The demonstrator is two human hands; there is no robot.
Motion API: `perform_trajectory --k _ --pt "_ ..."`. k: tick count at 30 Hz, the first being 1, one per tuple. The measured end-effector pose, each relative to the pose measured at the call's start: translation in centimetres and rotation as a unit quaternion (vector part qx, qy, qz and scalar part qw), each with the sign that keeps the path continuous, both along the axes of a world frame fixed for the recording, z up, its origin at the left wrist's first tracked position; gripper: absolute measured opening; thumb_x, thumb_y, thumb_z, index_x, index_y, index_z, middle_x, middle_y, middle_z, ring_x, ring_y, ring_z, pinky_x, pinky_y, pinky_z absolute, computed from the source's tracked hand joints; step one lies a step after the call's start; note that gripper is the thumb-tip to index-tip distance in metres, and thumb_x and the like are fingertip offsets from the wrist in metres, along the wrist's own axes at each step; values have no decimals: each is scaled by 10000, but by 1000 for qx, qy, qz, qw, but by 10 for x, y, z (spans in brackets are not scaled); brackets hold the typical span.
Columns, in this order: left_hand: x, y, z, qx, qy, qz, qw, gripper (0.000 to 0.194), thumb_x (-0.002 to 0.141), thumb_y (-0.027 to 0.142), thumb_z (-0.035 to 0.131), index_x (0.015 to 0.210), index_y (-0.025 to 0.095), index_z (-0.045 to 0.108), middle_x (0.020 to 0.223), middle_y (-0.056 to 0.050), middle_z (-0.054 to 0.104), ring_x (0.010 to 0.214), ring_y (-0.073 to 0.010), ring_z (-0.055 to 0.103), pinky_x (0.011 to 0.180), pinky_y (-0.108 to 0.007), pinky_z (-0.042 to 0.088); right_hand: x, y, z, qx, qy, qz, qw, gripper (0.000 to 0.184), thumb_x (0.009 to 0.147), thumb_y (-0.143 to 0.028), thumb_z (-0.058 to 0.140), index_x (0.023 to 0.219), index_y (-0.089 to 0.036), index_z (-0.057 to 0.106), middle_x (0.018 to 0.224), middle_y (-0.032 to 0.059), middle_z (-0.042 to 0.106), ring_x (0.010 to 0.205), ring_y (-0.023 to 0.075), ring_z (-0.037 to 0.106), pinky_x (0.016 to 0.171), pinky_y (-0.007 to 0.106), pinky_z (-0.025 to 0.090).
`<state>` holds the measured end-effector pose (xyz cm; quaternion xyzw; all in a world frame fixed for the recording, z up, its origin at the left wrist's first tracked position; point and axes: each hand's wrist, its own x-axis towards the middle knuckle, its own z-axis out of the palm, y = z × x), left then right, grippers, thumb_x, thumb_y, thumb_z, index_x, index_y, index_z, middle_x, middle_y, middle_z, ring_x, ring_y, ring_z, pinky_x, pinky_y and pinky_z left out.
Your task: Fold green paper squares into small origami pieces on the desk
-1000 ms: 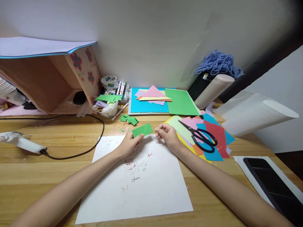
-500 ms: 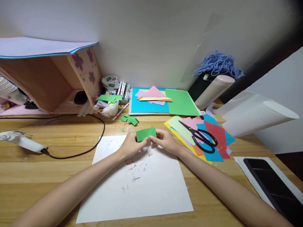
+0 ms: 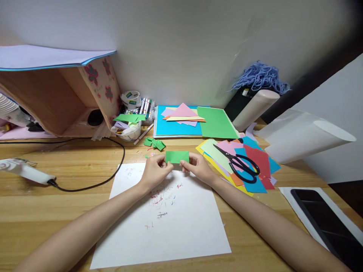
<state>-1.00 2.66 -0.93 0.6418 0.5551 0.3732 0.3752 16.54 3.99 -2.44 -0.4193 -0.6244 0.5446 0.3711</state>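
Observation:
A small green paper rectangle (image 3: 177,156) is held level between both hands, just above the far edge of a large white sheet (image 3: 167,223) marked with coloured scribbles. My left hand (image 3: 154,172) pinches its lower left corner with fingers closed. My right hand (image 3: 197,167) pinches its lower right corner the same way. Both forearms reach in from the bottom of the view across the wooden table (image 3: 42,204).
Black scissors (image 3: 241,163) lie on a spread of coloured paper at right. A stack of coloured sheets (image 3: 195,121), green scraps (image 3: 154,143), a cup with markers (image 3: 132,126), a glue gun with cord (image 3: 25,172), a cardboard house, a black tablet (image 3: 329,223) and rolled paper surround the work.
My right hand moved left and took hold of the green piece, which was held by my left hand alone. The piece turned from tilted to level.

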Motion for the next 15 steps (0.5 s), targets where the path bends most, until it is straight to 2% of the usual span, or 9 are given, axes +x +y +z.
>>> perform_trajectory --k 3,11,15 --pt "-1 0 -1 -4 -23 22 999 209 649 167 506 505 170 354 459 69 354 445 -62 335 459 -188 255 0 0 2 -1 2 -27 1000 260 761 -397 591 680 -161 518 547 -15 545 483 89 479 489 223 386" --pt "-5 3 -3 -29 -60 23 997 150 715 176 419 576 167 473 492 47 453 456 -82 408 467 -195 302 3 2 3 -9 31 -94 995 294 747 -442 591 680 -171 502 522 -22 545 462 87 452 478 229 363" --pt "-5 2 1 -37 -85 -36 995 313 825 262 360 543 169 456 433 42 429 472 -100 440 522 -214 351 4 2 3 -5 31 -49 998 311 744 -455 598 670 -172 495 534 -18 548 478 90 465 488 229 377"
